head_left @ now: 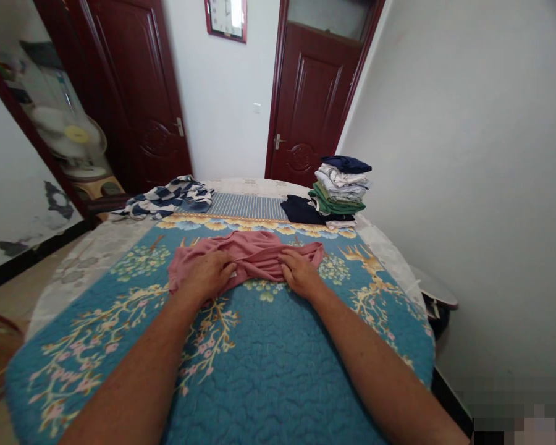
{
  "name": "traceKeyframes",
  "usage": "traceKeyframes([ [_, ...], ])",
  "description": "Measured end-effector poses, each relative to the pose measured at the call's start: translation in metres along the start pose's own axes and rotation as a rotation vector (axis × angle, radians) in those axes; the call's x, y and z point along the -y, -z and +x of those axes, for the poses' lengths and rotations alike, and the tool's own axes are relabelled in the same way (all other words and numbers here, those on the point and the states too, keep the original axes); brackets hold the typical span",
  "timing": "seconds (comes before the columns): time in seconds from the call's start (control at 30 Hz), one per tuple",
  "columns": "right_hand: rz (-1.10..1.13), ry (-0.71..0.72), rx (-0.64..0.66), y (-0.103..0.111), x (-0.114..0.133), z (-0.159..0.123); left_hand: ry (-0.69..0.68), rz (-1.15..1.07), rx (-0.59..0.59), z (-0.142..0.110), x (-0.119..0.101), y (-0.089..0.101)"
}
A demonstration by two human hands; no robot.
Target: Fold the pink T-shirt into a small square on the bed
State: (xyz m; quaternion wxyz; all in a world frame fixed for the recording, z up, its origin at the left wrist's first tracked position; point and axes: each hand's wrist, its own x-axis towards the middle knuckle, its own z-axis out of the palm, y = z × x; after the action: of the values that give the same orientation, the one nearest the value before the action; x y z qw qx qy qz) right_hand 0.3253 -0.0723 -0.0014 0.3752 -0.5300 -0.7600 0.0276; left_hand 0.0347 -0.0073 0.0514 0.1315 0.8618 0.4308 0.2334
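A pink garment point(254, 244) lies bunched and creased on the blue quilted cover, wider than it is deep. Its exact kind cannot be made out from the folds. My left hand point(210, 275) is on its near left part, thumb and fingers closed on the cloth beside a small white label. Toward its right end, my right hand point(300, 272) has its fingers curled onto a fold of the same cloth. A stretch of pink fabric runs between the two hands, and both palms are turned down.
The blue floral cover point(269, 364) lies over a round table with a pale tablecloth point(69, 272). At the back right stands a stack of folded clothes point(340, 188), with a navy folded garment point(302, 210) beside it. A checked cloth point(171, 196) lies crumpled at the back left.
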Motion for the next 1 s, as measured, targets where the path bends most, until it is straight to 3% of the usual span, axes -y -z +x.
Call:
traceKeyframes([
  [0.17, 0.004, -0.027, -0.021, -0.004, 0.004, -0.002, -0.118, -0.283, 0.044, -0.005, -0.039, -0.009],
  [0.27, -0.055, -0.025, -0.015, -0.003, 0.008, -0.003, -0.137, -0.27, 0.072, -0.008, -0.052, -0.024],
  [0.43, -0.213, -0.108, -0.064, -0.002, 0.01, -0.002, -0.145, -0.053, -0.028, -0.013, -0.049, -0.046],
  [0.57, -0.316, -0.192, 0.083, -0.001, 0.011, -0.001, -0.046, -0.008, -0.085, -0.011, -0.04, -0.05],
  [0.73, -0.396, -0.125, 0.201, 0.002, 0.018, 0.001, 0.034, 0.01, -0.104, -0.01, -0.038, -0.041],
  [0.8, -0.409, -0.097, 0.245, 0.002, 0.02, 0.001, 0.013, -0.099, -0.166, -0.01, -0.041, -0.036],
  [0.9, -0.418, -0.097, 0.27, 0.0, 0.018, 0.0, 0.008, -0.443, -0.224, -0.008, -0.047, -0.031],
  [1.0, -0.438, -0.116, 0.256, -0.003, 0.014, 0.0, 0.181, -0.854, -0.297, -0.003, -0.046, -0.03],
])
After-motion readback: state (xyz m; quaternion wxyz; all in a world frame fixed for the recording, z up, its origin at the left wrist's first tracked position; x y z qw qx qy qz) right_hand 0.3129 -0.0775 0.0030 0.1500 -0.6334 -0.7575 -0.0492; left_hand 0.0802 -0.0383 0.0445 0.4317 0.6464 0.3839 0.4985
